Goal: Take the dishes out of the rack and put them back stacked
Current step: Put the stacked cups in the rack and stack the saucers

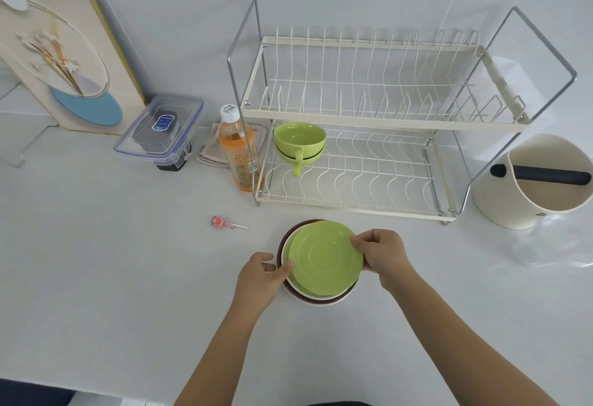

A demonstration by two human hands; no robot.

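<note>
Lower centre of frame: I see stack of plates on tabletop (128, 277) – green saucers (324, 258) on top, white plate (296, 290) under, brown plate (321, 302) at bottom. Left hand (260, 277) pinches stack's left rim, thumb on green edge. Right hand (382, 254) grips right rim of top saucer, fingers curled over edge. Upper right: two-tier rack (369, 116), top tier bare wires; lower tier, left end, holds two nested green cups (300, 144). Lollipop (221, 222) left of stack; orange bottle (237, 152) touching rack's left side; cream bin (539, 181) far right
</note>
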